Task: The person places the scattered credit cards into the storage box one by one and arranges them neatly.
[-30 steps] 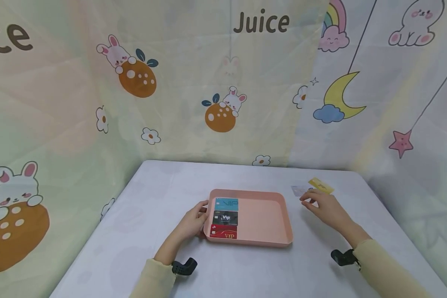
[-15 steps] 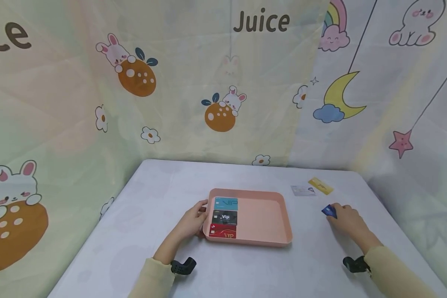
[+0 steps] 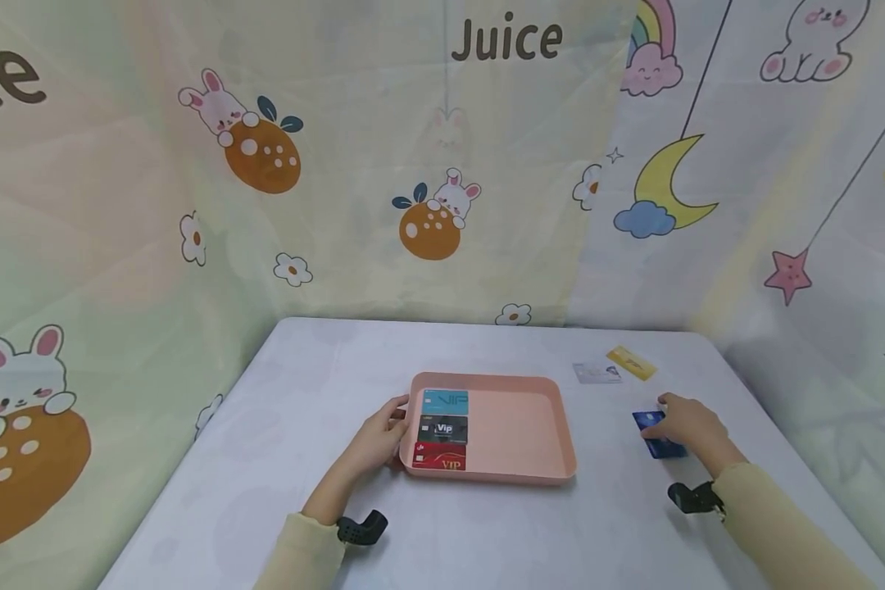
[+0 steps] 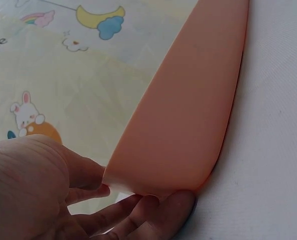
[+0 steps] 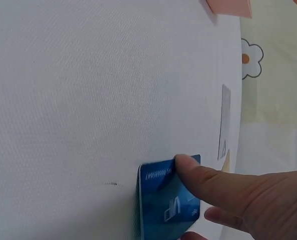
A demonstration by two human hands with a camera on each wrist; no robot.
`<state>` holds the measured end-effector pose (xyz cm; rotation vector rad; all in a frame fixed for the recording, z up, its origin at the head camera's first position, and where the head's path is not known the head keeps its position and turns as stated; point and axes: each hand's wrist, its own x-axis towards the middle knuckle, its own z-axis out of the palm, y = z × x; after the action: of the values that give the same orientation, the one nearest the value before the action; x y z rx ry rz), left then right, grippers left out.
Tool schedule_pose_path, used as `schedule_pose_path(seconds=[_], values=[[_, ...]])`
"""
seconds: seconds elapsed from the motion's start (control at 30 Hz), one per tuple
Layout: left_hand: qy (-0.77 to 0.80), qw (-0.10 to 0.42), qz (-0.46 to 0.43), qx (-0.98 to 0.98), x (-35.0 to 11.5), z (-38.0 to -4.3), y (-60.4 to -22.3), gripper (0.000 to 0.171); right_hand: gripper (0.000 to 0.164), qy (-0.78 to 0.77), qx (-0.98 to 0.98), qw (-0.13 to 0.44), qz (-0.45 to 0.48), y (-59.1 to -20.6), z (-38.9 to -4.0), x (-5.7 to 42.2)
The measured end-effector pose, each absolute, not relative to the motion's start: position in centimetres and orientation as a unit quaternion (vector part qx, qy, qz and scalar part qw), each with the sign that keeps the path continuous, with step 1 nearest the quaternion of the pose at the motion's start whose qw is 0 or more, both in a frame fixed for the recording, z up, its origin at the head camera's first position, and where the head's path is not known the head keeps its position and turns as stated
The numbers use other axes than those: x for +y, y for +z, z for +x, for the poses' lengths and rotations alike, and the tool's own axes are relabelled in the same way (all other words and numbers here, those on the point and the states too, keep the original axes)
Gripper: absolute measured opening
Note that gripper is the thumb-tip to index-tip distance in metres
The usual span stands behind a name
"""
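My left hand [image 3: 378, 438] holds the left side of a pink tray [image 3: 519, 430]. In the left wrist view its fingers meet the rim and lower edge of the tray wall [image 4: 183, 95]. Inside the tray, along its left side, lie a light-blue VIP card [image 3: 445, 401], a black one [image 3: 442, 429] and a red one [image 3: 438, 456]. To the tray's right, my right hand [image 3: 696, 426] pinches a dark-blue VIP card [image 3: 664, 448]. The right wrist view shows the thumb on that card's face [image 5: 163, 195], with fingers partly hidden behind it.
A pale, whitish card [image 3: 597, 374] and a yellow card [image 3: 632, 363] lie behind my right hand, near the back of the white table [image 3: 516, 541]. A printed cloth [image 3: 354, 164] hangs behind and at both sides.
My right hand has moved right, away from near the pale and yellow cards, and come to hold the dark-blue card, whose face now shows more. My left hand stays at the tray.
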<state>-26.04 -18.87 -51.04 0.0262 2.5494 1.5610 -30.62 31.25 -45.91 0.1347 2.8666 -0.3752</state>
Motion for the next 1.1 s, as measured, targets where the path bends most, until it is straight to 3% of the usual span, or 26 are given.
schedule_pose_path(seconds=[0.27,0.47,0.63,1.1], values=[[0.523,0.071,0.009,0.849,-19.0,-25.9,-50.9,0.052,0.046,-0.220,0.967,0.113,0.063,-45.8,-30.6,31.0],[0.528,0.076,0.009,0.846,-19.0,-25.9,-51.0,0.052,0.034,-0.272,0.954,0.104,0.078,-46.2,-30.7,30.9],[0.525,0.080,0.008,0.847,-18.9,-25.9,-51.1,0.053,0.037,-0.326,0.935,0.106,0.088,-46.9,-30.9,31.5],[0.524,0.077,0.000,0.848,-18.5,-26.0,-51.1,0.052,0.062,-0.575,0.795,0.129,0.141,-47.7,-30.9,32.6]])
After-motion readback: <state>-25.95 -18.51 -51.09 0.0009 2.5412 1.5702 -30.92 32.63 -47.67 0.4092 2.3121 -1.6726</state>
